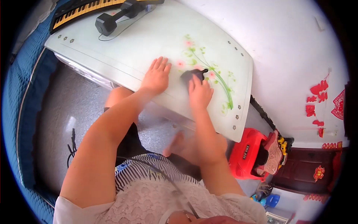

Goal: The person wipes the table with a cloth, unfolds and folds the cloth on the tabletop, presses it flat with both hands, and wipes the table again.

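Observation:
My left hand (pixel 155 76) lies flat near the front edge of the pale glass-topped table (pixel 126 56), fingers stretched out and holding nothing. To its right, my right hand (pixel 200 91) presses its fingers on a dark, folded item (pixel 189 75), which looks like cloth or a small pouch. The item rests on the tabletop beside a printed pattern of pink flowers and green stems (pixel 223 84). Part of it is hidden under my right fingers.
A black dumbbell (pixel 107 24) with a thin cord and a keyboard (pixel 80 14) are at the table's far left. A red plastic stool (pixel 245 155) stands by the right corner. Blue padded fabric (pixel 18 112) borders the left side.

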Demonstrator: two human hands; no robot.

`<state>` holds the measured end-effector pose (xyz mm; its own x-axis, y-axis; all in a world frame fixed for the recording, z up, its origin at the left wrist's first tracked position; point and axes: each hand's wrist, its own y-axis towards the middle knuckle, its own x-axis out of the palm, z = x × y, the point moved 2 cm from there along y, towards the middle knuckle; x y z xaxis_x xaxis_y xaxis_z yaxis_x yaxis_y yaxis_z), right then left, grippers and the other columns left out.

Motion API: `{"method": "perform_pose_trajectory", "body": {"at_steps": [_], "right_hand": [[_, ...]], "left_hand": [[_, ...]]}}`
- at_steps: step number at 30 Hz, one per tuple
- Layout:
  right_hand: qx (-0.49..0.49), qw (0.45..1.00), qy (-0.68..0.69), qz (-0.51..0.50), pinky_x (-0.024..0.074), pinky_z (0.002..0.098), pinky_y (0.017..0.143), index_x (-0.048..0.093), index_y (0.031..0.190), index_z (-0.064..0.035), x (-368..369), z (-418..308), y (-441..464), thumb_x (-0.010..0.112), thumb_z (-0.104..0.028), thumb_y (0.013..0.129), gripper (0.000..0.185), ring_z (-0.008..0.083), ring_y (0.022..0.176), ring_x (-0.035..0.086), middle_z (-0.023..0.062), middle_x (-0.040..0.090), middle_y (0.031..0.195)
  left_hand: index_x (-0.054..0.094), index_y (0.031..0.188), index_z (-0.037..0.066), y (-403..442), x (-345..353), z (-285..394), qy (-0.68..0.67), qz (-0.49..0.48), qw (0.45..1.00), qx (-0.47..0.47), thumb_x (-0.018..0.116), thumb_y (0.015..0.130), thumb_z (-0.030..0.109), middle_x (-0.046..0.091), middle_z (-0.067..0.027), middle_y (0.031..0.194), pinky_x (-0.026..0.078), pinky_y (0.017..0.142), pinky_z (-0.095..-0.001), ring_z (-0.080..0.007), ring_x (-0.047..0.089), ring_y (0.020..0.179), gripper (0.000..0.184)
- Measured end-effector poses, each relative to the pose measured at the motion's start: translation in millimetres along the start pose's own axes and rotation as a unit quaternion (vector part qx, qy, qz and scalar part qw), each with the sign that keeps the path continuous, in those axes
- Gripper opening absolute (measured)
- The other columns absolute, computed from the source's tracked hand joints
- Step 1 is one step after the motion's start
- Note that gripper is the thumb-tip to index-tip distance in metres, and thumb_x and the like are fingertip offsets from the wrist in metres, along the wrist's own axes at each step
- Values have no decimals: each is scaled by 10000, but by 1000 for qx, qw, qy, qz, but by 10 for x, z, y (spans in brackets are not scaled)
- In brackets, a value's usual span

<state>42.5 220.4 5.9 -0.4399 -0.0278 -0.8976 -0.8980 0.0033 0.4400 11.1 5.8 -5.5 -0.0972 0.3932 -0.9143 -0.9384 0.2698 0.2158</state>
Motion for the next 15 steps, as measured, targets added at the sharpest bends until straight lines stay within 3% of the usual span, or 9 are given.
{"method": "perform_pose_trajectory", "body": {"at_steps": [7, 15], "right_hand": [[0, 998, 0, 65, 484, 494, 836, 788, 1219, -247, 466, 99, 883, 729, -359, 976, 273, 302, 913, 676, 86, 667, 943], [33, 998, -32, 35, 471, 485, 871, 762, 1263, -261, 783, 101, 1440, 687, -378, 1006, 292, 297, 981, 675, 90, 678, 997]], "left_hand": [[537, 1521, 25, 1, 1, 11, 28, 16, 999, 7, 447, 1010, 71, 409, -177, 1684, 194, 1349, -453, -334, 282, 1614, 521], [532, 1521, 15, 24, -23, 17, 14, 9, 1000, 4, 446, 1004, 64, 417, -192, 1670, 191, 1348, -460, -349, 280, 1612, 526]]}}
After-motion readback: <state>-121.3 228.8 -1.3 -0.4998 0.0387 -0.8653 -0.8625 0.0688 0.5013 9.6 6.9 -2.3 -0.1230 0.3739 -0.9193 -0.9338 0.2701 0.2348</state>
